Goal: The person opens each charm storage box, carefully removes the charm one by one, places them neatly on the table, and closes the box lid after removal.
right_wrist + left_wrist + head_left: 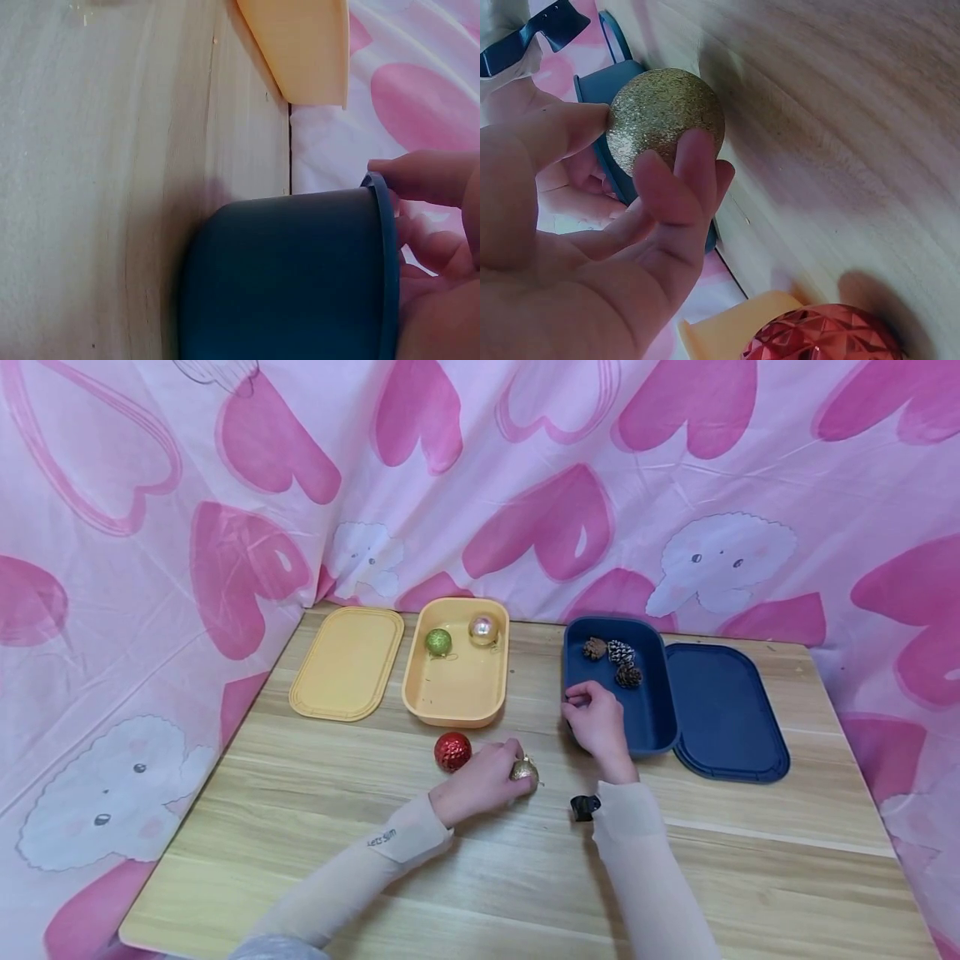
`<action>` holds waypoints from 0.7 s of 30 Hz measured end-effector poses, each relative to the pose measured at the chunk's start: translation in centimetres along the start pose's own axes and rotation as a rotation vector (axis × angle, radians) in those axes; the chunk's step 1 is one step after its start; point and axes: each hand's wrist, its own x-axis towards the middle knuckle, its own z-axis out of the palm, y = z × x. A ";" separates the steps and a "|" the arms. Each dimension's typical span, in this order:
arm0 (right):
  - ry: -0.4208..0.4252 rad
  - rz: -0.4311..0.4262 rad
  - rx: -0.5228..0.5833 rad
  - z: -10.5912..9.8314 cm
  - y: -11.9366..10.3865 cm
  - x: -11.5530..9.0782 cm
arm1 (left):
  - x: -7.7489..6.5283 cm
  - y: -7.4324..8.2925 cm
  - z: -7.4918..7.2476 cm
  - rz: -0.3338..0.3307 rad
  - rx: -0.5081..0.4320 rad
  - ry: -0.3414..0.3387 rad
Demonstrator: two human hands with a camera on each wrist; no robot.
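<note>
L hand (pixel 483 781) grips gold ball (pixel 660 105), pt. hidden; R hand (pixel 597 720) pinches navy box (pixel 289 277), cut off in R-wrist view.

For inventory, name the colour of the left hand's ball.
The ball is glittery gold, clearest in the left-wrist view.

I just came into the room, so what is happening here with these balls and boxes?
A person works at a table with both hands. The left hand pinches a gold ball, and the right hand holds the rim of the blue box. A red ball lies near the left hand. The yellow box contains a green ball and a shiny ball; the blue box contains three pine cones. Both boxes are open.
</note>
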 end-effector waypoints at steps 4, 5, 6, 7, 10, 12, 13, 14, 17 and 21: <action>-0.018 0.023 0.001 -0.2 0.1 0.0 | 0.1 0.0 0.3 -0.011 0.003 -0.011; -0.024 0.025 0.002 -0.2 0.1 0.0 | 0.2 -0.1 0.3 -0.011 0.005 -0.012; -0.029 0.033 0.005 -0.3 0.1 0.0 | 0.2 -0.1 0.4 -0.011 0.004 -0.014; -0.032 0.033 0.003 -0.3 0.1 0.0 | 0.2 -0.1 0.4 -0.013 0.004 -0.014; -0.037 0.037 0.003 -0.3 0.1 -0.1 | 0.3 -0.1 0.4 -0.018 -0.001 -0.012; -0.037 0.043 0.001 -0.3 0.1 -0.1 | 0.3 -0.1 0.4 -0.020 -0.008 -0.011; -0.038 0.044 -0.001 -0.3 0.1 -0.1 | 0.3 -0.1 0.3 -0.020 -0.009 -0.013; -0.039 0.047 -0.002 -0.3 0.1 -0.1 | 0.3 -0.1 0.2 -0.019 -0.011 -0.014; -0.044 0.048 -0.005 -0.3 0.2 -0.1 | 0.3 -0.1 0.0 -0.012 -0.005 -0.018; -0.049 0.050 0.000 -0.3 0.2 -0.1 | 0.3 -0.1 -0.3 0.006 0.017 -0.016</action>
